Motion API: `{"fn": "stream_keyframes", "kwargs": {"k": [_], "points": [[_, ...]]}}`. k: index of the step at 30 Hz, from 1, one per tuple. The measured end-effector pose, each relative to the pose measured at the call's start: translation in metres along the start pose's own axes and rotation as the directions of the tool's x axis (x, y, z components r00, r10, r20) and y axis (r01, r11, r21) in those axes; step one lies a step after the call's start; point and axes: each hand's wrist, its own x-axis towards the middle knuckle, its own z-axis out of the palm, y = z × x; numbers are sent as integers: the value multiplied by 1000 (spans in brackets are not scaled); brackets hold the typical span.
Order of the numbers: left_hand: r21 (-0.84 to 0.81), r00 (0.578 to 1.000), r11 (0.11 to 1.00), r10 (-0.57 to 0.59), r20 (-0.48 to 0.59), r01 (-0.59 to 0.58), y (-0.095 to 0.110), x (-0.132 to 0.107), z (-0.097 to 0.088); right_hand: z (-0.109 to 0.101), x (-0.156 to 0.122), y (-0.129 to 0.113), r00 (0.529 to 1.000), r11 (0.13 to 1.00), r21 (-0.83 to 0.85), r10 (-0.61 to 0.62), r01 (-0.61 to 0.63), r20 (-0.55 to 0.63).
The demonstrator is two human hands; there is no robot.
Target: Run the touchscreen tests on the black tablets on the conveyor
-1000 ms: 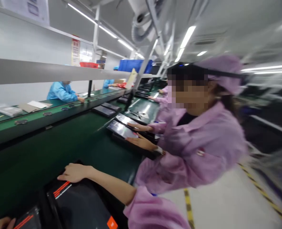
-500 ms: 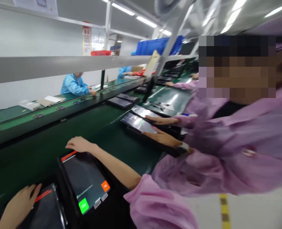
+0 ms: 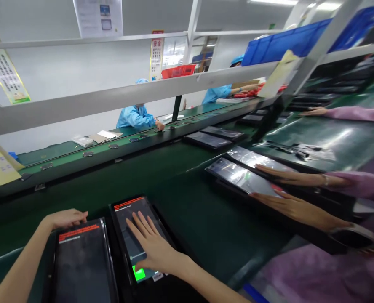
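Two tablets in black trays lie side by side on the green bench in front of me. My left hand (image 3: 66,219) is at the far edge of the left tablet (image 3: 82,265), its fingers bent together over that edge; the fingertips are partly hidden. Red lines of text run across the top of its dark screen. Over the screen of the right tablet (image 3: 132,216) my right hand (image 3: 153,248) lies with fingers spread. That screen has red text at the top and a green button near the bottom, partly under my thumb.
At right, a co-worker's hands (image 3: 291,206) rest on two more tablets (image 3: 242,174). Further tablets (image 3: 207,139) lie beyond. Cables (image 3: 288,147) lie at far right. A conveyor line with small parts (image 3: 113,146) and a metal rail (image 3: 79,107) cross behind the bench.
My view has swung left. My left hand has moved onto the far edge of the left tablet. My right hand has come down from the right tablet's far edge onto its screen.
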Motion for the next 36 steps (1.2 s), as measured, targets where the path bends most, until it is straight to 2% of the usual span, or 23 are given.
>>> {"fn": "stream_keyframes", "kwargs": {"k": [2, 4, 6, 7, 8, 10, 13, 16, 18, 23, 25, 28, 31, 34, 36], "points": [[10, 977, 999, 54, -205, -53, 4, 2, -9, 1, 2, 6, 993, 998, 47, -27, 33, -113], [39, 898, 996, 87, -432, -78, 2, -2, -7, 3, 3, 15, 966, 995, 78, -41, 62, -255], [61, 783, 996, 83, -616, -57, -8, -13, 10, 4, 3, 25, 917, 991, 79, -66, 105, -392], [63, 734, 997, 68, -676, -35, -18, -22, 25, 5, 3, 30, 890, 989, 73, -82, 128, -448], [51, 702, 999, 47, -711, -15, -30, -32, 44, 5, 3, 35, 864, 987, 70, -93, 146, -494], [1, 696, 1000, -5, -718, 8, -60, -55, 86, 5, 3, 43, 831, 984, 83, -89, 161, -549], [-120, 757, 988, -7, -653, -94, -104, -83, 145, 4, 4, 51, 826, 982, 120, -57, 149, -560], [-73, 740, 985, 66, -669, -154, -123, -95, 174, 5, 4, 52, 841, 979, 134, -60, 156, -538], [-31, 721, 984, 105, -685, -173, -121, -95, 178, 5, 2, 50, 851, 976, 132, -80, 172, -520], [-22, 730, 981, 129, -671, -193, -109, -97, 176, 8, -5, 43, 853, 968, 87, -163, 235, -495], [-32, 715, 981, 115, -689, -189, -105, -101, 182, 10, -6, 42, 853, 964, 57, -203, 261, -481], [-60, 683, 988, 56, -728, -145, -99, -106, 197, 14, -8, 43, 858, 957, 19, -252, 291, -448], [-85, 671, 994, -16, -741, -70, -91, -108, 206, 16, -9, 45, 835, 948, 7, -278, 319, -474], [-16, 650, 1000, -10, -760, -3, -84, -105, 204, 17, -10, 48, 805, 947, 0, -273, 321, -526], [62, 617, 997, 26, -787, 38, -79, -100, 198, 19, -11, 49, 799, 948, -4, -270, 318, -537]]}}
